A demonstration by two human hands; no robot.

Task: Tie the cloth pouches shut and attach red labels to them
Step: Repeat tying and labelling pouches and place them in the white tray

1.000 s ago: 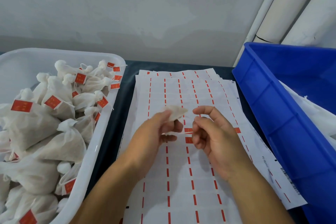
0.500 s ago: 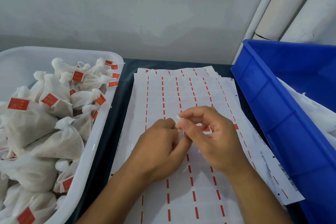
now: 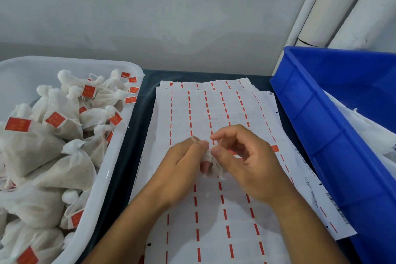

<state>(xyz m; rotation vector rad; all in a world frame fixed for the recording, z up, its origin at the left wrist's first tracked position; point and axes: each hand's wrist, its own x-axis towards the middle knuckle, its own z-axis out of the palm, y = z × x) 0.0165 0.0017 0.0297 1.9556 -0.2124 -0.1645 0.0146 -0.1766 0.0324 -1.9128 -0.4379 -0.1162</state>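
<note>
At the left, a white plastic tub (image 3: 120, 156) is heaped with tied white cloth pouches carrying red labels (image 3: 18, 124). On the dark worktop (image 3: 132, 135) beside it lies a stack of white label sheets with red dashed columns (image 3: 214, 109). Above the sheets, the left hand (image 3: 182, 167) has its grip closed on a small white cloth pouch (image 3: 211, 164), a thin string looped over its forefinger. The right hand (image 3: 246, 161) pinches the pouch's top with thumb and forefinger, the other fingers curled loosely. The pouch is crumpled and mostly hidden between both hands. At the right stands a blue plastic crate (image 3: 334, 135) holding white fabric (image 3: 364, 126).
</note>
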